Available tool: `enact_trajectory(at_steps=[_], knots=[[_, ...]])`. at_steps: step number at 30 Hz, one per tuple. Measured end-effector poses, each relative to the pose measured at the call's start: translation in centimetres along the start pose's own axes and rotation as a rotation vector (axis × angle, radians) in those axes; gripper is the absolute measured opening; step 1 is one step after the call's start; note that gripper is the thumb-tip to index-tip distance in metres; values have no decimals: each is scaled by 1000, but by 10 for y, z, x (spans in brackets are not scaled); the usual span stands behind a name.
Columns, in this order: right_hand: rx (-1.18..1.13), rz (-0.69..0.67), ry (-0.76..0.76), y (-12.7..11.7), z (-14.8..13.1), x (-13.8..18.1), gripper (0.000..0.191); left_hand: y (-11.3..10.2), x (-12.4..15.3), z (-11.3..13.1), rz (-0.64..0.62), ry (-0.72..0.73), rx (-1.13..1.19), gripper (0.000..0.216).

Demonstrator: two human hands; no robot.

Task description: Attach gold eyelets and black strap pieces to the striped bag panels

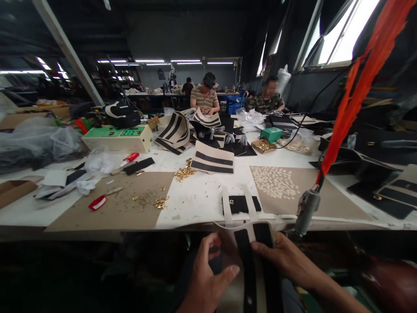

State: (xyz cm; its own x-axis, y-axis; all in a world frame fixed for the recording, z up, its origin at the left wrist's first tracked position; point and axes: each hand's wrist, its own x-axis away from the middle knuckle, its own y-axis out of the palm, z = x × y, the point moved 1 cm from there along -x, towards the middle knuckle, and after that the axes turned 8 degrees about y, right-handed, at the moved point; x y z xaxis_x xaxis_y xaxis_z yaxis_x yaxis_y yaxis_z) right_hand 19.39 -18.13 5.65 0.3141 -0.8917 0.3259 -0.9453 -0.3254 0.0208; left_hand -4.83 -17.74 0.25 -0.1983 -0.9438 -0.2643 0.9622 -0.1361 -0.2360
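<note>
A beige panel with two black stripes (244, 261) hangs over my lap, in front of the table edge. My right hand (276, 256) pinches its right side, thumb on the front and fingers behind. At the left edge, my left hand (210, 269) curves around the panel, its thumb over the front and its fingertips partly hidden by the material. Just beyond the panel's top lies a black piece with a gold eyelet (240, 206). Two pale straps (226, 204) cross it and reach down to the panel; whether they are joined cannot be made out.
Gold rings (185, 173) and white washers (275, 182) lie on the table (195, 195). A red-handled tool (97, 202) is at left, near a green control box (119, 138). An orange-corded metal tool (307, 211) hangs right. Co-workers (205, 98) sit opposite behind striped panels (212, 157).
</note>
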Motion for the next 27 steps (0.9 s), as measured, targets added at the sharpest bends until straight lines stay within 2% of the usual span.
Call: enact_trajectory(at_steps=[2, 3, 5, 7, 9, 13, 16, 21, 27], knots=[[-45, -9, 25, 1, 1, -8, 41, 4, -14, -4, 2, -76, 145, 82], [-68, -21, 36, 2, 1, -13, 41, 7, -23, -5, 2, -112, 202, 86], [-98, -31, 56, 1, -2, -23, 43, 12, -42, -5, -41, -172, 286, 73], [-90, 7, 79, -2, -5, -34, 46, 16, -61, -5, -102, -199, 330, 48], [-13, 118, 109, -6, -7, -47, 47, 18, -80, -7, -123, -224, 338, 33], [327, 454, 158, -19, -12, -79, 34, 20, -122, -17, -114, -332, 254, 29], [524, 571, 173, -28, -18, -107, 27, 19, -155, -24, -138, -341, 107, 27], [703, 609, 211, -41, -20, -137, 25, 18, -187, -32, -228, -290, -133, 20], [708, 560, 241, -47, -13, -142, 24, 21, -190, -36, -288, -263, -182, 17]])
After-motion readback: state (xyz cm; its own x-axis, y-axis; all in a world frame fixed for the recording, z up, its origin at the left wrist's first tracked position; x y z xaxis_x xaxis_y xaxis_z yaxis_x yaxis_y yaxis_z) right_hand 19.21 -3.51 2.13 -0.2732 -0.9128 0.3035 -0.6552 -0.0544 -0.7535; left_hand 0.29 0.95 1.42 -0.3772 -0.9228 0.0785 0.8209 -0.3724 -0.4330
